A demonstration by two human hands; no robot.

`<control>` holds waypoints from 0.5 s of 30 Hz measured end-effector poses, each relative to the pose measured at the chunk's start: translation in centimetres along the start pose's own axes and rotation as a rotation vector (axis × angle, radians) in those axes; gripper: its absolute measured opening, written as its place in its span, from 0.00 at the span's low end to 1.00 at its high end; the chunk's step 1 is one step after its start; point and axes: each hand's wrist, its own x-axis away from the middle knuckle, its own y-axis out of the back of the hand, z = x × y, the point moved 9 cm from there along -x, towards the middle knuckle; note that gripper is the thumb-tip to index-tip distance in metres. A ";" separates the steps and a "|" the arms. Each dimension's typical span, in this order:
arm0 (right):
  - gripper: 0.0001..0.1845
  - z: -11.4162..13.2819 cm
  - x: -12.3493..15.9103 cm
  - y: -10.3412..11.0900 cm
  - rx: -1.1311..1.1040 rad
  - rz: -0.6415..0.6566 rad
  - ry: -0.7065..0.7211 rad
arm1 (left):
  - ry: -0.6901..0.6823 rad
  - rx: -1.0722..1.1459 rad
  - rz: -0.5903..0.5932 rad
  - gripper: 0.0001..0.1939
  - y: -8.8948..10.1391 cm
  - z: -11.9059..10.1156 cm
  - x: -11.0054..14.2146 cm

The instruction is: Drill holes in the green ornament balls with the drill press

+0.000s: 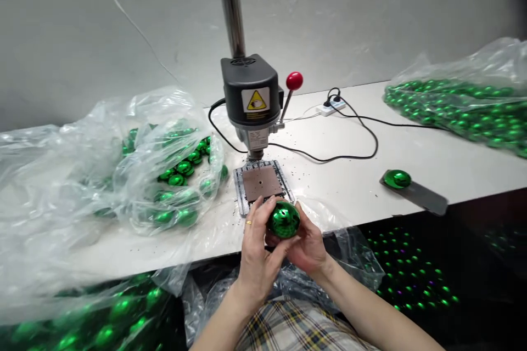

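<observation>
Bauble [284, 220] of glossy green sits between the person's two hands, just beyond the front edge of the white bench [354, 175] and in front of the drill's base. The left hand [257, 263], with a gold ring [248, 223] on one finger, comes over the bauble's near side, its fingers [260, 219] spread and curved around the shell. The right hand [308, 247] cups it from below and the far side, palm turned up, with the fingers curled in against the surface. Both hands press it lightly between them, with no pinch. Behind them stands a bench drill [251, 90] with a black head, a steel column and a red-knobbed lever [294, 80]. Under its spindle lies a slotted metal plate [242, 186] holding a brown pad [260, 184] with a small central hole. Dark shavings [304, 186] dot the bench. Clear plastic bags of green baubles lie to the left [177, 180] and right [489, 66], and another shows below the bench [119, 307]. A single bauble [397, 179] rests on a dark flat bar [424, 196], and a black cable [373, 130] runs to a power strip [331, 106]
</observation>
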 end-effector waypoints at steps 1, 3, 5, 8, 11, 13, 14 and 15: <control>0.20 -0.5 0.0 0.0 0.019 -0.002 -0.011 | 0.037 0.014 -0.025 0.31 0.2 0.6 0.3; 0.21 -1.2 -0.1 0.2 0.081 -0.003 -0.032 | 0.092 0.029 -0.063 0.31 0.9 1.6 1.1; 0.19 -1.2 -0.1 0.4 0.162 -0.009 -0.031 | 0.118 0.021 -0.097 0.31 1.7 2.3 1.9; 0.19 -0.9 -0.1 0.5 0.275 -0.016 -0.019 | 0.086 -0.031 -0.128 0.28 2.7 2.5 2.5; 0.21 -0.8 -0.2 0.2 0.343 -0.017 -0.035 | 0.043 -0.052 -0.121 0.26 2.9 2.5 2.7; 0.19 -0.9 -0.3 0.1 0.373 -0.028 -0.045 | 0.052 -0.021 -0.101 0.27 2.9 2.7 2.7; 0.18 -0.9 -0.5 0.1 0.384 -0.036 -0.049 | 0.064 0.008 -0.089 0.27 2.8 2.8 2.6; 0.17 -0.9 -0.6 0.2 0.393 -0.041 -0.055 | 0.078 0.044 -0.076 0.26 2.7 2.9 2.6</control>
